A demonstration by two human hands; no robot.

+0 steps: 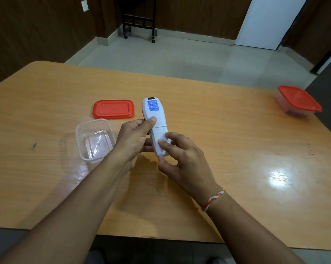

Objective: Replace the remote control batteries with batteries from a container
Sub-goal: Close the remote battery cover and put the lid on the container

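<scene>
A white remote control (pixel 154 119) is held back side up above the wooden table (pixel 227 141), its blue label facing me. My left hand (pixel 133 140) grips its left side, thumb on the back just above the battery cover. My right hand (pixel 181 157) pinches the lower end, with fingertips on the battery cover and thumb under the tip. The cover sits in place on the remote. A clear open container (pixel 95 140) stands left of my hands and looks empty. Its red lid (pixel 113 109) lies flat behind it. No loose batteries are visible.
A second clear container with a red lid on (pixel 299 101) stands at the table's far right edge, with something dark inside. Beyond the table are a tiled floor, a black wheeled stand (pixel 140 20) and a white door.
</scene>
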